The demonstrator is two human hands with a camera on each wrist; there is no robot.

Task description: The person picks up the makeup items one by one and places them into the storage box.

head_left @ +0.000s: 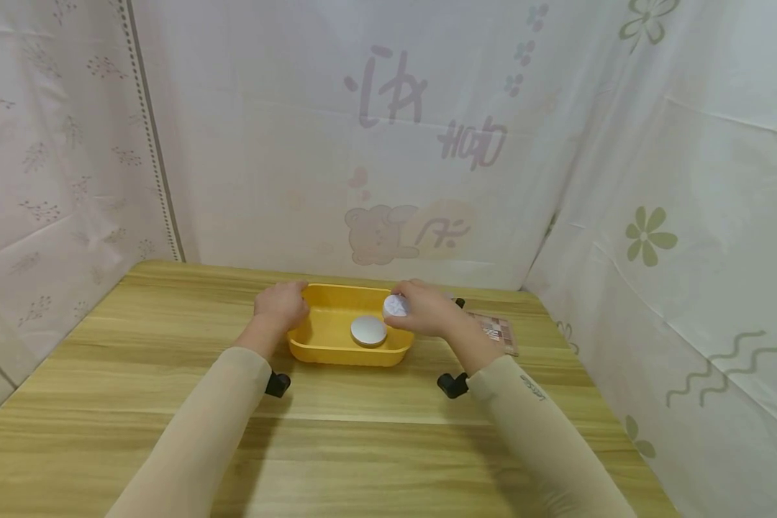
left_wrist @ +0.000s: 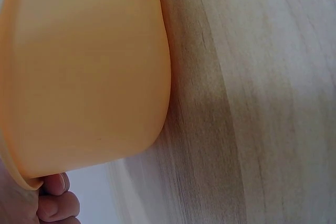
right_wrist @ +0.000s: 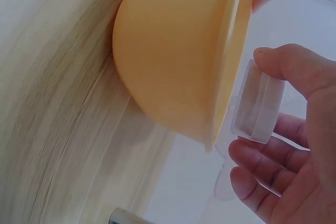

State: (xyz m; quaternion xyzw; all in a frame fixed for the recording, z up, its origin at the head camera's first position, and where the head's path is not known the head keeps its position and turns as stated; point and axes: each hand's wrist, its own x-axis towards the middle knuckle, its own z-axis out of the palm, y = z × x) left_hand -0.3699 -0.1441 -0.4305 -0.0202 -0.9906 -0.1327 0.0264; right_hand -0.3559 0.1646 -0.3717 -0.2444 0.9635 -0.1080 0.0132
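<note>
Wooden tabletop (head_left: 350, 460) under a yellow tub (head_left: 343, 355), silver-topped round object (head_left: 368, 330) inside.

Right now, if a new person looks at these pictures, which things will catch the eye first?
Most likely the yellow basin, bright on the wooden table, with the left fingers gripping its left end. Next comes a round silver tin or lid, lying inside it. Then the small white box, round, which the right fingers hold above the basin's right end.
</note>
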